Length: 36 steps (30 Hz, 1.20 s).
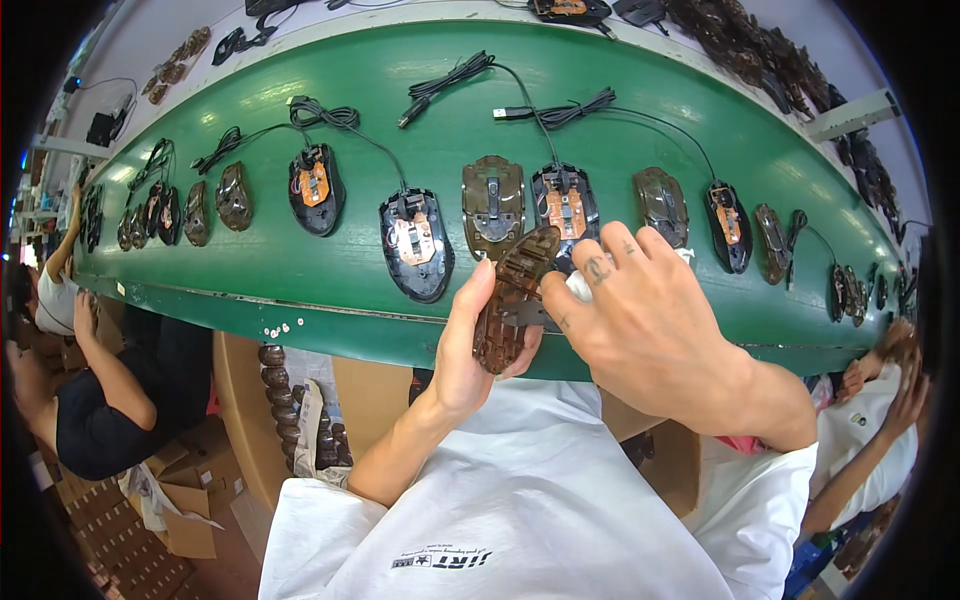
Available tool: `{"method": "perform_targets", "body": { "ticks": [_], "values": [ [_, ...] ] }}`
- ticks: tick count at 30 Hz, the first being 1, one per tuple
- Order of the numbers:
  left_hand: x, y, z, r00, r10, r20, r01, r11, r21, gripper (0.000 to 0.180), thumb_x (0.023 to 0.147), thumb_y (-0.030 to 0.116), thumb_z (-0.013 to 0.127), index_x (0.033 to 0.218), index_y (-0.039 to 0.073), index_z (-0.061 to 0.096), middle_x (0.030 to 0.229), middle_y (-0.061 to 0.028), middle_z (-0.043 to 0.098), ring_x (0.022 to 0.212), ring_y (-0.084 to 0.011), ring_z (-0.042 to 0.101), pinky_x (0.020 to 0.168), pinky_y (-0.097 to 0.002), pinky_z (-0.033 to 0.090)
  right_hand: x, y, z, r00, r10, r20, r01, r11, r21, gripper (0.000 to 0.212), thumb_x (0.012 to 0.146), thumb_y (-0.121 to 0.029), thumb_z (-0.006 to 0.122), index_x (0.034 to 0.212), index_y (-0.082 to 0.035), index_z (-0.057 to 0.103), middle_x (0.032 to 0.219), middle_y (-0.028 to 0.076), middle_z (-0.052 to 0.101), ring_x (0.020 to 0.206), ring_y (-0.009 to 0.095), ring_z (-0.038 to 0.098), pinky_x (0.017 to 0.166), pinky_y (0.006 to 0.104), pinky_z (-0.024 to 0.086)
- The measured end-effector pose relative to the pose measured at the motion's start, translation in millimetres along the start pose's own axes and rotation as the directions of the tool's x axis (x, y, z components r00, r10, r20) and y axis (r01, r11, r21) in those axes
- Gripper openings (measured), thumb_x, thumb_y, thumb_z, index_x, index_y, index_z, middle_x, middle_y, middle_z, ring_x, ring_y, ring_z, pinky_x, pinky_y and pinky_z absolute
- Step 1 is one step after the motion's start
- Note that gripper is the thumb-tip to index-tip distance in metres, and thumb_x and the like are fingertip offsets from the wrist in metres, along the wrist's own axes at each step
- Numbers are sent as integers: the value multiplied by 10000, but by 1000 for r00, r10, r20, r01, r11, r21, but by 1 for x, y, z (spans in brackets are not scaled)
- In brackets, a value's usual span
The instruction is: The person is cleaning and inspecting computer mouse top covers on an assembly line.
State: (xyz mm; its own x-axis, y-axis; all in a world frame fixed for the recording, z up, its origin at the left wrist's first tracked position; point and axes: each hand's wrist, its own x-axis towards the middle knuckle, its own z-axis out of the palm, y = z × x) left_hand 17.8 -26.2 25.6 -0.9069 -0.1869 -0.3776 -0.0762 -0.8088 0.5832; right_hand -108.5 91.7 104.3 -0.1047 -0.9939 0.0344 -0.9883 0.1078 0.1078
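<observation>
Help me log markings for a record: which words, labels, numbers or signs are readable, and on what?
White shirt: dark printed lettering and a star emblem; I won't copy the wording.
Right hand: small dark finger marks, unclear.
Circuit boards: any print is too small.

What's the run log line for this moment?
left hand: holds translucent brown mouse shell | right hand: at shell's edge, contact unclear | green surface: open mouse bases, cables

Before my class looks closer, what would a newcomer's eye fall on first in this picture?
Probably the bright green work surface sweeping across the view, with open black mice, orange circuit boards and coiled cables along it. Near the centre, the left hand grips a translucent brown shell, the right hand close beside it.
</observation>
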Motion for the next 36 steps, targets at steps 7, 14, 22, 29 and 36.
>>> {"method": "perform_targets", "body": {
  "ticks": [7, 14, 22, 29, 36],
  "values": [
    [-1, 6, 8, 994, -43, -101, 56, 990, 128, 502, 1017, 515, 335, 1031, 82, 589, 627, 9, 546, 457, -67, 379, 397, -223, 224, -2, -10, -5, 999, -34, 15, 35, 989, -141, 203, 708, -93, 641, 891, -5, 621, 781, 122, 522, 633, 222, 427, 548, 324, 367],
    [3, 6, -1, 998, -46, -33, 48, 997, 56, 577, 1002, 552, 329, 1056, 43, 596, 679, -30, 579, 453, -92, 388, 399, -239, 238, -9, -12, 11, 999, 54, -1, -54, 998, -43, 281, 683, -97, 680, 947, -21, 623, 790, 111, 537, 594, 227, 442, 503, 322, 383],
    [3, 9, -2, 996, 26, 81, -8, 977, -214, 677, 992, 574, 303, 1139, -19, 594, 808, -110, 647, 483, -143, 451, 419, -276, 291, -12, -7, 17, 981, 186, -52, -152, 910, 385, 397, 645, -118, 735, 1023, -66, 624, 867, 101, 542, 715, 253, 499, 596, 326, 416],
    [1, 7, -5, 997, 44, 66, -29, 977, -210, 654, 987, 568, 342, 1161, -8, 597, 888, -110, 671, 578, -142, 548, 464, -260, 372, -8, -12, 10, 978, 173, -119, -154, 975, 158, 395, 649, -118, 740, 1025, -69, 629, 940, 102, 529, 807, 250, 476, 688, 340, 400],
    [-3, 11, -5, 995, 34, -91, -46, 991, -125, 619, 978, 568, 383, 1171, 23, 606, 965, -85, 672, 687, -137, 610, 514, -241, 437, 0, -8, 1, 990, 113, -82, -98, 981, 166, 284, 714, -103, 661, 986, -25, 640, 879, 151, 566, 750, 249, 464, 660, 352, 358]
  ]
}}
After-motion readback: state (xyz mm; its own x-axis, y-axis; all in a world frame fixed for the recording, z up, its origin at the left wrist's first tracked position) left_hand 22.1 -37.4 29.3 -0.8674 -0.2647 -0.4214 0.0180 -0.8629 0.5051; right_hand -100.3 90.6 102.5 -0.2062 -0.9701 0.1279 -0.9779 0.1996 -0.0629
